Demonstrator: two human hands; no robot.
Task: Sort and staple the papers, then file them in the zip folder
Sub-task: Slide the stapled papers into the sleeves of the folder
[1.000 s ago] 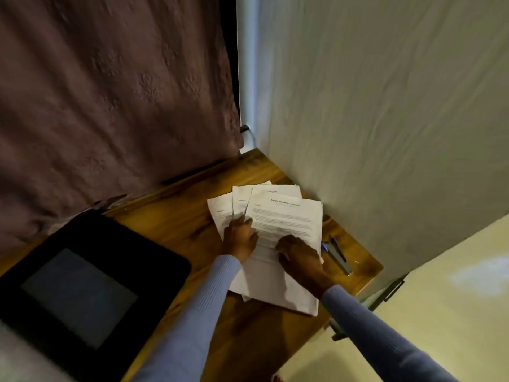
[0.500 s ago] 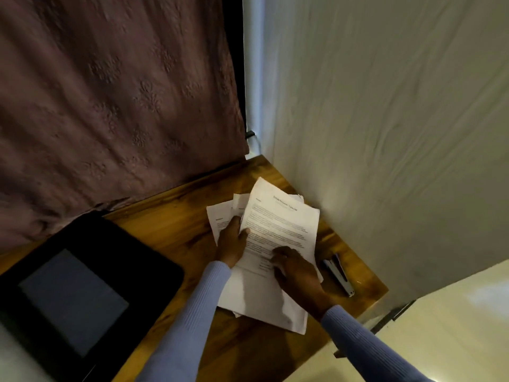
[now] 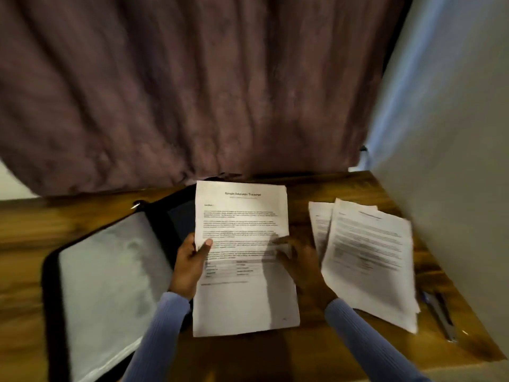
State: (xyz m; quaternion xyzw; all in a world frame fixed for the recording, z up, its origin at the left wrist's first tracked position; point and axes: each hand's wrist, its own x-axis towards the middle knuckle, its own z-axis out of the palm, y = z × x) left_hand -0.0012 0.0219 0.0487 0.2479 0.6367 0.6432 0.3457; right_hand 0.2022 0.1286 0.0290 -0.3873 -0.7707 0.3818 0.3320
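Sorting stage: one sheet is held upright over the desk.
It is pinched by the left hand (right hand's grip unclear); the remaining papers lie rightward.

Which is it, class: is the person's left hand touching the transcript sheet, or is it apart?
Touching. The head view shows the left hand gripping the transcript sheet at its left edge, thumb lying across the printed face.

A wooden table with warm brown grain fills the lower view. Behind it hangs a dusky mauve curtain in soft folds. At right stands a pale wall, bluish light along its edge.
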